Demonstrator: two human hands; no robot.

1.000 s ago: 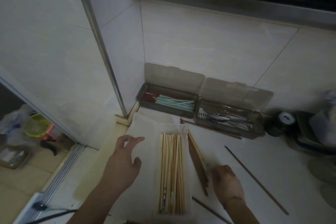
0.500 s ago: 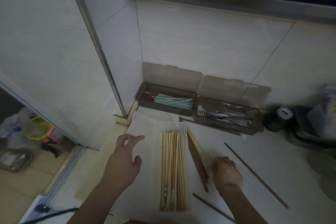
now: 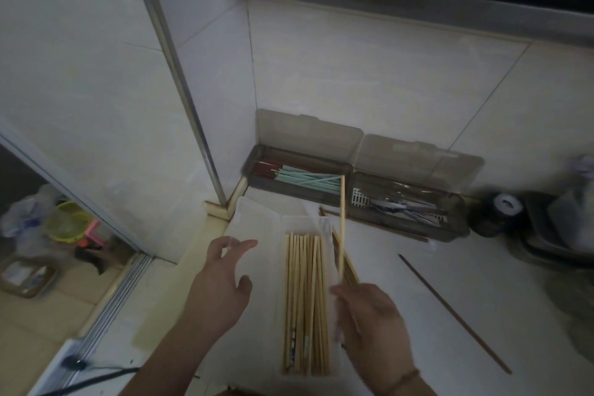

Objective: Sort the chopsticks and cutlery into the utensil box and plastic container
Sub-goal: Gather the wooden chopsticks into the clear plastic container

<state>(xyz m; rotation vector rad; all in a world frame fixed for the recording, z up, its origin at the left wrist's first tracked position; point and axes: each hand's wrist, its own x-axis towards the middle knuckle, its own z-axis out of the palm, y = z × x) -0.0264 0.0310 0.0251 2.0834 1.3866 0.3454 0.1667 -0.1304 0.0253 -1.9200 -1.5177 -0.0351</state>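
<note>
Change: half a second before, the right hand (image 3: 369,318) was low on the counter beside the dark sticks; now it had come up with one pale chopstick (image 3: 342,222) in it
What it meant: one more stick looked picked out and ready to go in with the pale ones, so the sorting was moving on
Right hand: its fingers were curled round the low end of the pale chopstick, which stood almost straight up, its tip in front of the utensil box (image 3: 450,219)
Left hand: the left hand (image 3: 221,283) hung over the white lid, fingers loose and spread, holding nothing, much as it did before
The two hands: apart, one on each side of the plastic container (image 3: 332,235)
Plastic container: clear, in the middle of the counter, with a row of pale chopsticks (image 3: 305,299) lying flat inside
Utensil box: at the back by the wall, lids up, green and red chopsticks (image 3: 305,175) in the left part, metal cutlery (image 3: 405,207) in the right part
Left to sort: a bunch of dark sticks (image 3: 348,270) just right of the container, and one dark chopstick (image 3: 453,312) alone on the counter
</note>
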